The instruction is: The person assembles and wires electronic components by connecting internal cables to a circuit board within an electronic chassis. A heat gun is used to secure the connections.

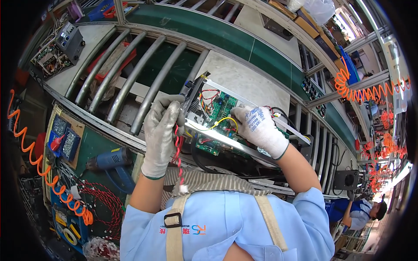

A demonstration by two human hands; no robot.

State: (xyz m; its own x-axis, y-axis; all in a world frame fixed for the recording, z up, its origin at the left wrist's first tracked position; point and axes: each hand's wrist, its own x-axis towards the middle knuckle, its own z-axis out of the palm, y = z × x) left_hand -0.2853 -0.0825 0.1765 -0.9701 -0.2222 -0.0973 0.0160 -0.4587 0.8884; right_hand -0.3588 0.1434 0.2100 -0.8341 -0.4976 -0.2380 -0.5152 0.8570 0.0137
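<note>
In front of me sits an open metal chassis with a green circuit board and loose wires inside. My left hand, in a grey-white glove, is closed at the chassis's left end. From its fingers hangs a red-and-black twisted cable with a white connector at its lower end. My right hand, gloved too, reaches over the board with curled fingers. Its fingertips are beside a yellow wire that arches across the board. What those fingertips grip, if anything, is hidden.
Metal rollers run left and right of the chassis. At the left, a blue heat gun lies near blue screw bins and a bundle of red cables. Orange coiled hoses hang on both sides. Another person stands at right.
</note>
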